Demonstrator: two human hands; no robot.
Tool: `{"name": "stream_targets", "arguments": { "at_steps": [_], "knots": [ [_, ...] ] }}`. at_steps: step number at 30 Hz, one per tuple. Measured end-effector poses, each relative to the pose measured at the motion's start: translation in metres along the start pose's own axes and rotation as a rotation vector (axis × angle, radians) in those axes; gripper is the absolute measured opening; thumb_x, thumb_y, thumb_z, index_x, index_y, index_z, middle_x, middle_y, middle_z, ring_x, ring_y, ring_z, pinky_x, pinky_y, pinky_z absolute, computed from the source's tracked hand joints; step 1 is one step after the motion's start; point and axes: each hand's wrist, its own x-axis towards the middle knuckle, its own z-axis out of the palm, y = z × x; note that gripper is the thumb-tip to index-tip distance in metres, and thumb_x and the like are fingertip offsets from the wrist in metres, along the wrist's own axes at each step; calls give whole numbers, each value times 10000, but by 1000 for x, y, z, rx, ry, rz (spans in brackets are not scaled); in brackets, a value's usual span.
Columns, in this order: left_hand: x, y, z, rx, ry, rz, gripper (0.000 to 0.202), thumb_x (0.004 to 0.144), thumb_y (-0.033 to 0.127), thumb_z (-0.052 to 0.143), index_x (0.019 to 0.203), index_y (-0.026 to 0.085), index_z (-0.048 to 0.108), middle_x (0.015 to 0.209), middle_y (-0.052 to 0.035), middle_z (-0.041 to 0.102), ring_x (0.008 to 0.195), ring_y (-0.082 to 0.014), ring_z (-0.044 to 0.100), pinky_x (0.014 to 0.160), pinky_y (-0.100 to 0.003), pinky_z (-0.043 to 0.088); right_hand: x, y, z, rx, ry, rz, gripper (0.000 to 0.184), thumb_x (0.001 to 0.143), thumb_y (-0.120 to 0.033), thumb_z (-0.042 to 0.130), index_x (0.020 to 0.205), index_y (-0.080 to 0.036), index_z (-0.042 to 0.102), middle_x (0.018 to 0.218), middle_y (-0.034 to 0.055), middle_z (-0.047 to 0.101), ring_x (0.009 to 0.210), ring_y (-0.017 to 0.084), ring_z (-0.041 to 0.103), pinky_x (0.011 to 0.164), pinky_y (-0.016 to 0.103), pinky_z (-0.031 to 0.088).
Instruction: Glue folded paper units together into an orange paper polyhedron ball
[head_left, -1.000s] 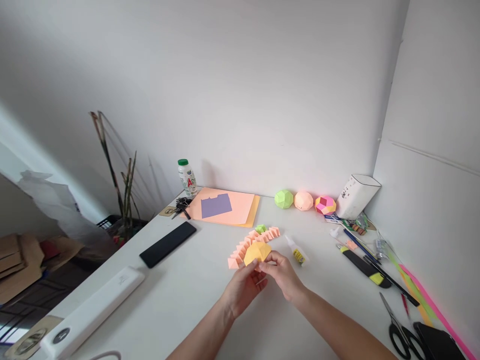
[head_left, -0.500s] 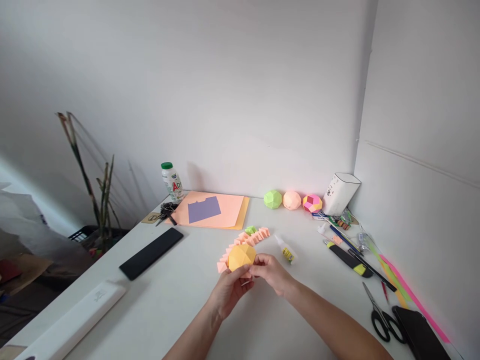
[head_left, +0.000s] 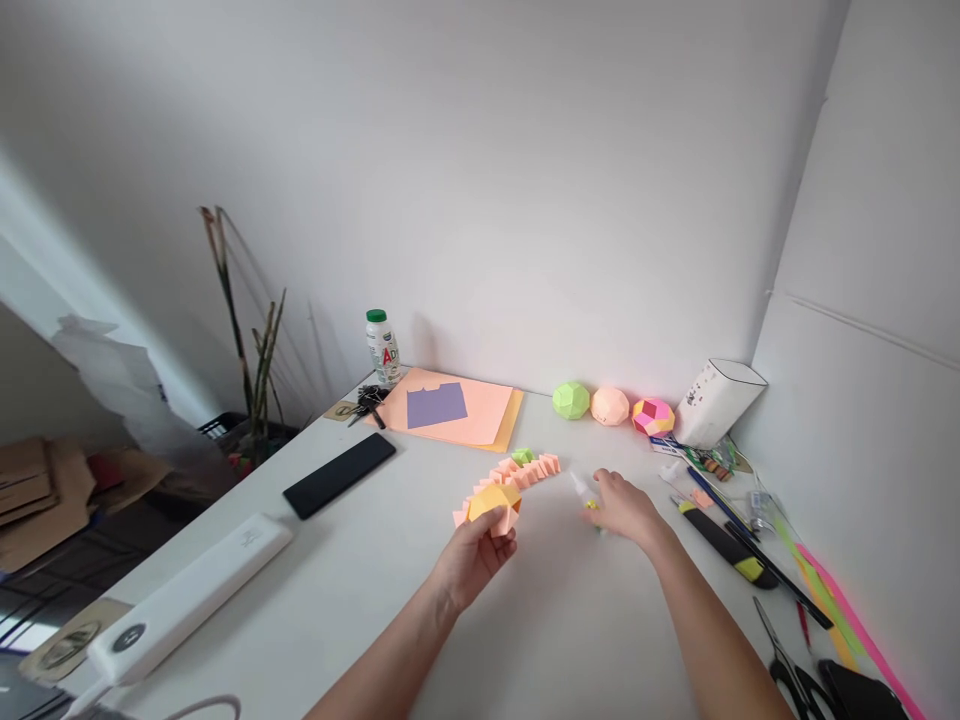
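Observation:
My left hand (head_left: 474,556) is closed on a partly built yellow-orange paper ball (head_left: 493,501), held just above the white desk (head_left: 360,590). Behind the ball lies a curved row of folded peach paper units (head_left: 534,470) with a small green unit (head_left: 522,456) on top. My right hand (head_left: 624,507) has reached right and lies over a small glue bottle (head_left: 579,486), fingers curled down onto it; the bottle's lower part is hidden under the hand.
Three finished paper balls, green (head_left: 570,400), peach (head_left: 608,405) and pink-yellow (head_left: 652,416), stand by the wall beside a white box (head_left: 716,402). Peach and purple sheets (head_left: 450,412), a bottle (head_left: 382,347), keys, a black phone (head_left: 339,475), a white device (head_left: 191,598), a cutter (head_left: 731,549), pens and scissors (head_left: 787,665) lie around.
My right hand let go of the yellow-orange ball and moved right onto the glue bottle. The left hand alone keeps the ball. The camera view shifted slightly.

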Motion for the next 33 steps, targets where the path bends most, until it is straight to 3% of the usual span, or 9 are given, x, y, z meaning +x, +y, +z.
{"name": "stream_targets", "arguments": {
  "at_steps": [4, 8, 11, 13, 15, 21, 33],
  "knots": [
    [1, 1, -1, -4, -11, 6, 127, 725, 182, 666, 813, 144, 584, 665, 3, 549, 572, -92, 538, 596, -235, 500, 5, 5, 5, -98, -100, 30, 341, 571, -186, 680, 899, -189, 586, 880, 92, 640, 792, 267, 606, 606, 286, 358],
    [1, 1, -3, 2, 5, 12, 122, 721, 182, 669, 812, 144, 598, 678, -1, 561, 579, -92, 543, 601, -233, 504, 2, 3, -8, -74, -131, -43, 313, 618, -156, 624, 925, -215, 599, 935, 59, 647, 821, 224, 602, 632, 266, 381],
    [0, 0, -3, -1, 3, 21, 136, 720, 173, 667, 840, 139, 611, 722, -13, 580, 594, -92, 548, 614, -234, 509, -13, -4, -27, 50, -166, -199, 336, 685, -217, 600, 1018, -264, 594, 1027, 11, 631, 911, 186, 588, 709, 244, 419],
    [-1, 1, -2, -10, 13, 23, 146, 715, 167, 669, 847, 134, 614, 730, -18, 585, 600, -95, 551, 620, -236, 513, -25, -13, -38, 230, -168, -371, 358, 694, -221, 603, 1051, -253, 603, 1070, 27, 613, 963, 206, 570, 772, 270, 431],
    [-2, 1, -1, -25, 34, 22, 149, 708, 159, 669, 844, 131, 614, 717, -21, 587, 594, -99, 554, 620, -241, 516, -37, -22, -44, 297, -163, -441, 373, 697, -215, 607, 1067, -258, 608, 1069, 36, 609, 968, 222, 565, 796, 297, 438],
    [-2, 3, 0, -29, 44, 39, 165, 713, 164, 664, 869, 128, 625, 744, -42, 606, 628, -114, 571, 648, -252, 523, -54, -39, -42, 169, -156, -473, 346, 731, -213, 586, 1065, -301, 604, 1040, 20, 604, 921, 215, 570, 824, 319, 436],
    [-4, 4, 3, -47, 18, 46, 90, 713, 154, 660, 791, 132, 621, 689, -19, 575, 599, -97, 549, 629, -232, 514, -50, -40, -30, 169, -209, -459, 359, 741, -225, 571, 1092, -299, 594, 1077, 34, 602, 917, 224, 575, 771, 317, 449]
  ]
}}
